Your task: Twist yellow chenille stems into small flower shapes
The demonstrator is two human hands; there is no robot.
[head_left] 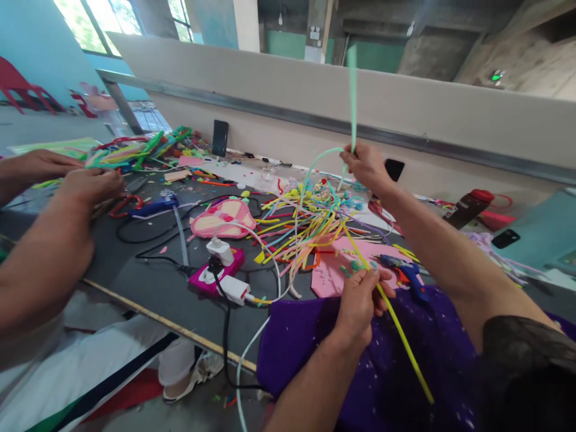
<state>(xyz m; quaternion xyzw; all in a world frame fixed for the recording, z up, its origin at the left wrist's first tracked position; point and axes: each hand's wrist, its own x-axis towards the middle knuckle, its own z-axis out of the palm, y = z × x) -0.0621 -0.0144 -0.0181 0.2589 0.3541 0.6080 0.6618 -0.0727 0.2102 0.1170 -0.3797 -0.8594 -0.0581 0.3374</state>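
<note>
My left hand (360, 303) is closed around a yellow pipe cleaner (407, 342), which slants from the pile down over a purple cloth (301, 336). Higher up, my right hand (368, 167) pinches a mint-green pipe cleaner (353, 99) that stands upright, blurred at its tip. Beneath that hand spreads a tangled pile of coloured pipe cleaners (310, 219). Close to my left hand lies a pink sheet (326, 276) with small green bits on it. A blue glue gun (398, 264) rests on the sheet's right side.
A co-worker's hands (92, 186) work at the left near red-handled scissors (126, 206) and another blue glue gun (155, 207). A magenta power strip (207, 281) with plugs and cables sits by the table edge. A phone (220, 138) and a bottle (465, 208) stand farther back.
</note>
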